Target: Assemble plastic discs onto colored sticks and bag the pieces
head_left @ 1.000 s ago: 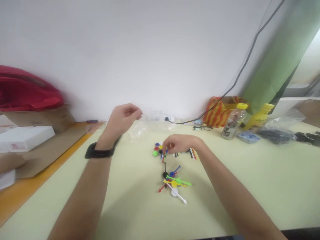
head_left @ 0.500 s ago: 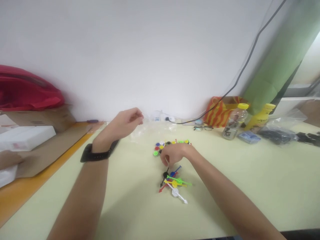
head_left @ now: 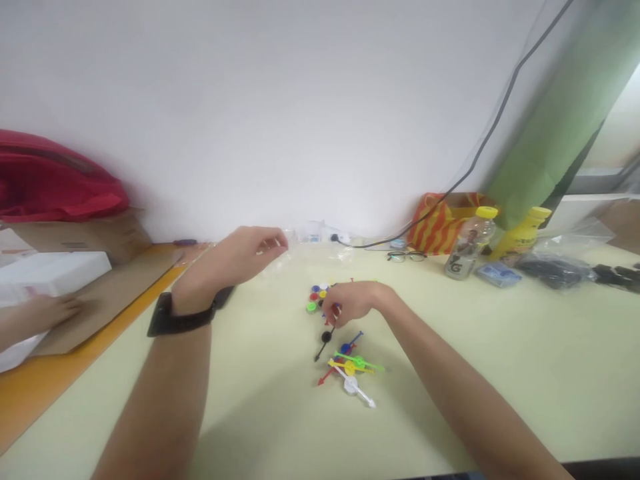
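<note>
My right hand (head_left: 350,301) is closed on one end of a black spinner arrow (head_left: 326,337), which points down toward the front. Under and behind that hand lie small round coloured pieces, among them a green one (head_left: 311,307) and a red one (head_left: 314,297); the hand covers many of them. In front lies a loose pile of spinner arrows: blue (head_left: 346,348), green (head_left: 359,362), yellow (head_left: 349,368), white (head_left: 351,385) and a partly covered red one (head_left: 325,380). My left hand (head_left: 240,257), thumb and fingertips pinched together, is at a clear plastic bag (head_left: 277,265).
Toward the back right stand a striped bag (head_left: 434,223), a clear bottle (head_left: 467,247) and a yellow bottle (head_left: 523,237). Glasses (head_left: 406,256) lie near the wall with a cable (head_left: 470,170). At the left, another person's hand (head_left: 45,317) touches cardboard (head_left: 115,287) beside white boxes (head_left: 55,273).
The black spinner arrow has come away from the pile, drawn slightly back and left by my right hand. My left hand shifted a little. The other person's hand reaches farther right.
</note>
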Demonstrator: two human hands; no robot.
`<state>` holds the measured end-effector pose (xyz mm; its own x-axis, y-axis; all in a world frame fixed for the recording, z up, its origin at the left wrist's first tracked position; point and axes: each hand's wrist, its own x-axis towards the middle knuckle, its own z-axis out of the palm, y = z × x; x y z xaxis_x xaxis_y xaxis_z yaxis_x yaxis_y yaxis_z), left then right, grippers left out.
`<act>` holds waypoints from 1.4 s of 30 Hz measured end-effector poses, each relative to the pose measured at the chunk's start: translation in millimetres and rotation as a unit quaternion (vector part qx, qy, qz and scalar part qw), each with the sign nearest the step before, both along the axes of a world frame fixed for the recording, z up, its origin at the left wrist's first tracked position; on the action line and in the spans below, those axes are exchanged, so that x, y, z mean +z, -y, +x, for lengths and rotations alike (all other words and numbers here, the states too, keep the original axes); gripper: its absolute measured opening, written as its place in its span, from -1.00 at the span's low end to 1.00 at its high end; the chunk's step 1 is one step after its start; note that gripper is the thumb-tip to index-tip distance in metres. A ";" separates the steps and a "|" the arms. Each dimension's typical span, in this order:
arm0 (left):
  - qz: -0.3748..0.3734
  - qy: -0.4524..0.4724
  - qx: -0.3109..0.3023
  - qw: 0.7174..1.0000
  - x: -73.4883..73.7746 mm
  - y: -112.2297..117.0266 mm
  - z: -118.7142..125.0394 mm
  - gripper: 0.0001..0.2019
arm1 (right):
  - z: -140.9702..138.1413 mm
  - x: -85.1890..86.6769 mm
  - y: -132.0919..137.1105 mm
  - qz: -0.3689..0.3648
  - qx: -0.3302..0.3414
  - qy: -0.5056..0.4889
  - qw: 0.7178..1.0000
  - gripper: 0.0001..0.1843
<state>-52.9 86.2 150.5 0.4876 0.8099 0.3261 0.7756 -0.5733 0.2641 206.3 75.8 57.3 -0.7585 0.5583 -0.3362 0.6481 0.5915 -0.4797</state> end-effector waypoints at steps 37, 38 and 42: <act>-0.059 -0.046 -0.123 0.990 -0.4 45.4 54.1 -0.82 | 35.9 99.4 54.4 0.220 -0.245 -0.479 0.814 -0.86; -0.056 -0.045 -0.122 0.990 -0.9 44.9 53.5 -0.83 | 35.2 99.4 55.3 0.232 -0.249 -0.463 0.818 -0.84; -0.052 -0.046 -0.126 0.990 -1.8 44.1 50.8 -0.86 | 33.5 100.6 60.0 0.277 -0.256 -0.416 0.828 -0.79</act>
